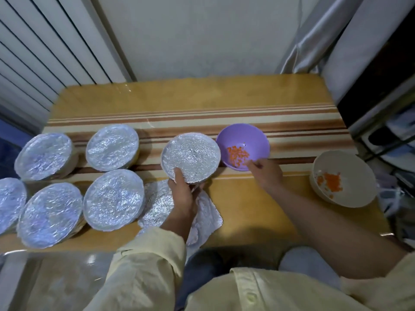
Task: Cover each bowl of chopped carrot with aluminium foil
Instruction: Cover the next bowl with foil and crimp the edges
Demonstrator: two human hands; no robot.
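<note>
Head view: left hand (183, 189) grips the foil-covered bowl (190, 158) by its near rim, thumb on top. Right hand (266, 173) reaches the purple bowl (243, 138) just ahead of its fingers (grip unclear). Risk, I'd say: tugging that rim could tip out the uncovered carrot (238, 156).

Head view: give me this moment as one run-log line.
left hand grips foil-covered bowl | right hand at near rim of purple bowl | carrot uncovered: purple bowl, cream bowl | foil sheets under left wrist
</note>
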